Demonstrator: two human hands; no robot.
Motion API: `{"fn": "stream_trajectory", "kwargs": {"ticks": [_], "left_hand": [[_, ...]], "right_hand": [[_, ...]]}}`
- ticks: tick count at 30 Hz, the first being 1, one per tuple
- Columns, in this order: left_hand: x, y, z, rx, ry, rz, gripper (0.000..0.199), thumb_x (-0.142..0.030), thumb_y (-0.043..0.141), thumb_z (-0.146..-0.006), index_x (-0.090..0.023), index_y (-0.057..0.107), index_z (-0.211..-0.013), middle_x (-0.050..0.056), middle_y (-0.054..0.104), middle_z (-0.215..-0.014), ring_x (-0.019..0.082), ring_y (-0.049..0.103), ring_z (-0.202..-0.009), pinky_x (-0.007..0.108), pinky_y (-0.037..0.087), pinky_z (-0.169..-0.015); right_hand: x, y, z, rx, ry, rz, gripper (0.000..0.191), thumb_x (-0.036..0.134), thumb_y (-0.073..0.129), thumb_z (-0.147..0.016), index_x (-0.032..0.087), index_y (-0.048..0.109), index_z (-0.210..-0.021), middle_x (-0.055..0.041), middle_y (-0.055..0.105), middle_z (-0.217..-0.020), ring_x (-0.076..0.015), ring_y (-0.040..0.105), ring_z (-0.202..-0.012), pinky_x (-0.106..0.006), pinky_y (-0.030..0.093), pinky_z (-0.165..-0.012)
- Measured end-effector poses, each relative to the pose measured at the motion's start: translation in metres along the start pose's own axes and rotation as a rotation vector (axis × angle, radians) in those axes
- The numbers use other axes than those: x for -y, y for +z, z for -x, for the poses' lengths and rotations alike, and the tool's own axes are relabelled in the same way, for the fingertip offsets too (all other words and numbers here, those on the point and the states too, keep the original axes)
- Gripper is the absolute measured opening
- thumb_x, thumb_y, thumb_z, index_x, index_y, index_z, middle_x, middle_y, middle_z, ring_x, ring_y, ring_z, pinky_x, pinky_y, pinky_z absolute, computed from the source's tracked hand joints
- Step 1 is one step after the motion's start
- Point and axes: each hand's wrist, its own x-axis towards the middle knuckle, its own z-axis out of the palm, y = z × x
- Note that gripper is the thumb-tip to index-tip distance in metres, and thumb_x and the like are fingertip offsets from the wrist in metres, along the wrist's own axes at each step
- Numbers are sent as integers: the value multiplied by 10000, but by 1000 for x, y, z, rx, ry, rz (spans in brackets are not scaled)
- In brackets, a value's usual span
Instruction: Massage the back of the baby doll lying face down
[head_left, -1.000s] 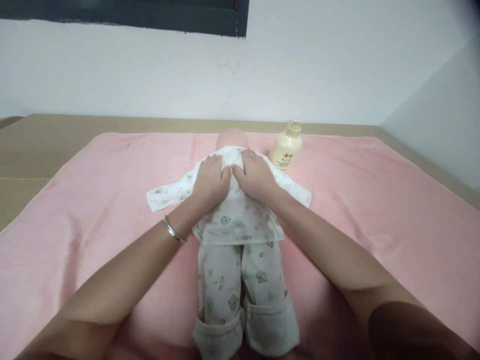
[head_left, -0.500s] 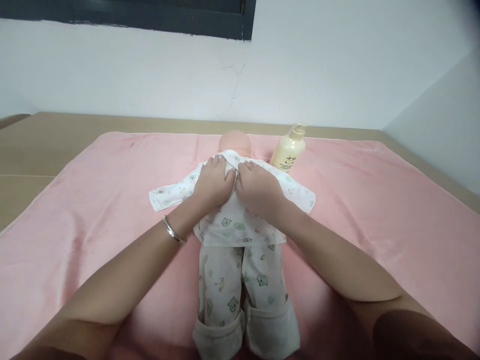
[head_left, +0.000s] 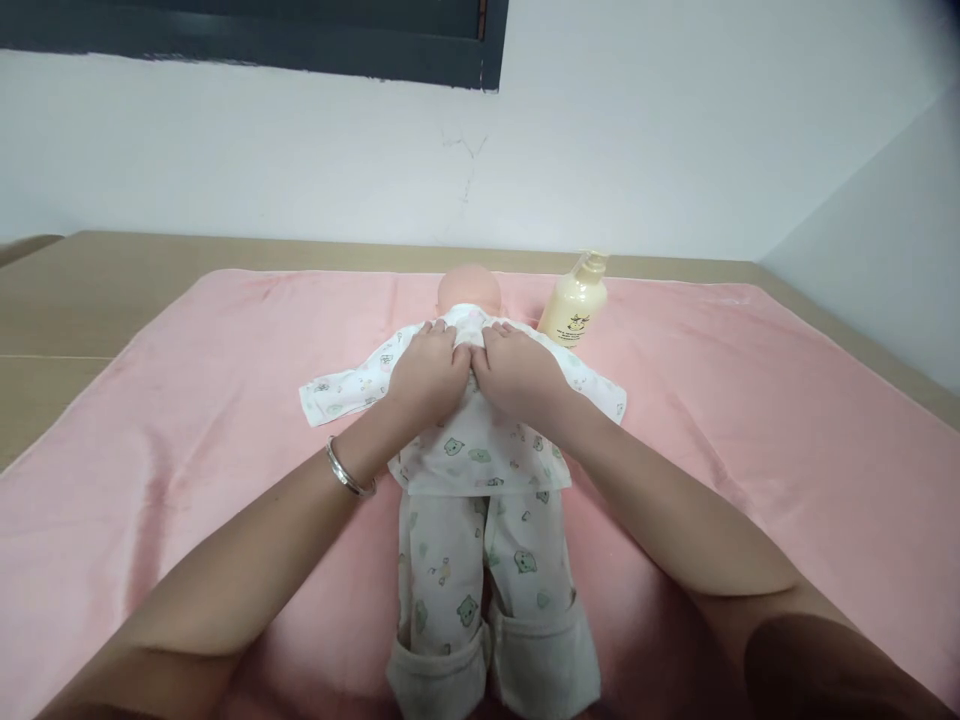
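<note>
A bald baby doll lies lengthwise before me, its head at the far end and no face showing. It wears a white printed top with sleeves spread to both sides, and matching pants with turned-up cuffs. My left hand rests flat on the left of the doll's upper body, fingers stretched toward its head. On the right, my right hand lies likewise, fingers extended over the cloth. The two thumbs meet or nearly meet at the middle. Both palms are hidden.
A pale yellow pump bottle stands just right of the doll's head. Beneath everything is a pink blanket on a wooden table. A white wall with a dark frame rises behind.
The raised collar fold near the doll's neck now lies flatter. My hands have shifted only slightly on the top, and the whole view has moved a little.
</note>
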Motion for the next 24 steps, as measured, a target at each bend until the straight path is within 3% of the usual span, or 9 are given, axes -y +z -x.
{"fn": "stream_trajectory", "kwargs": {"ticks": [3,5,11,16,20,24], "left_hand": [[8,-3,-8,17,14,4,450,-252,298,-1028,-89,696,-1158,169,669,-1371,276,573,-1371,438,440,-1218],[10,-2,-8,-15,40,-36,464,-267,296,-1035,-77,699,-1165,180,670,-1368,280,586,-1355,439,466,-1187],[-3,1,9,-102,187,-258,476,-221,289,-1022,-74,732,-928,200,728,-938,326,698,-1046,472,554,-975],[-8,-3,14,-46,119,-218,480,-255,279,-1030,-43,708,-1067,228,712,-1036,346,667,-1124,481,540,-991],[0,-6,5,4,27,-86,463,-307,291,-1032,-75,686,-1097,212,693,-1161,330,633,-1185,469,534,-1034],[5,-7,-3,39,-4,22,466,-366,302,-1033,-99,682,-1068,189,689,-1196,323,632,-1172,482,532,-1045]], "right_hand": [[3,-8,9,50,1,-56,334,186,342,-1027,169,656,-915,-133,712,-937,-274,664,-964,-358,482,-913],[3,-11,8,82,34,-86,316,208,351,-1032,171,647,-929,-128,707,-951,-271,658,-955,-353,482,-843],[-11,-7,-13,103,105,-125,377,296,307,-1061,135,643,-1119,-144,713,-1168,-286,662,-1057,-359,463,-816],[-13,-1,-15,30,48,7,400,251,293,-1060,103,662,-1104,-168,726,-1144,-292,678,-1054,-366,467,-873],[-1,-8,-2,43,0,172,398,189,315,-1034,127,695,-932,-178,726,-933,-288,682,-848,-362,456,-703],[7,-15,6,62,45,178,391,229,356,-1031,140,704,-878,-173,707,-826,-281,653,-729,-353,411,-595]]}}
